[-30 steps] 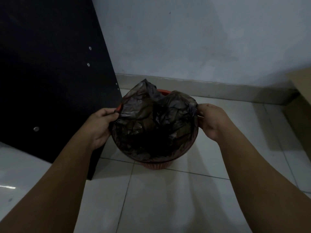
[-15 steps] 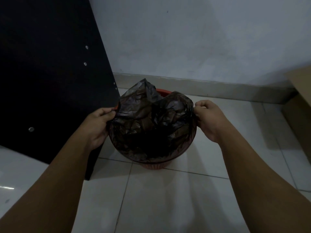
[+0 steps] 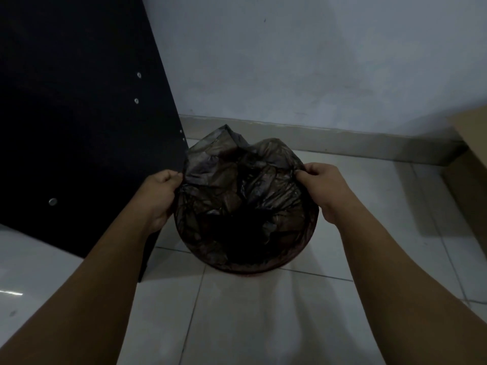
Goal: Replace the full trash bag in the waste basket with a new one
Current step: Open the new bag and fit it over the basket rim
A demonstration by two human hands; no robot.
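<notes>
A round reddish waste basket (image 3: 297, 259) stands on the tiled floor near the wall. A dark, crinkled trash bag (image 3: 242, 196) lines it and covers its rim, with loose plastic peaking up at the far side. My left hand (image 3: 158, 196) pinches the bag's edge at the basket's left side. My right hand (image 3: 324, 191) pinches the edge at the right side. What lies inside the bag is too dark to tell.
A tall black panel (image 3: 79, 122) with metal fittings stands close on the left, touching the basket's side. A cardboard box (image 3: 471, 164) sits at the right edge. The wall and its skirting (image 3: 329, 138) run just behind the basket. Pale floor tiles (image 3: 263, 317) lie in front.
Both hands have shifted toward the far side of the rim. The bag's edge now hides the red rim that showed at the back.
</notes>
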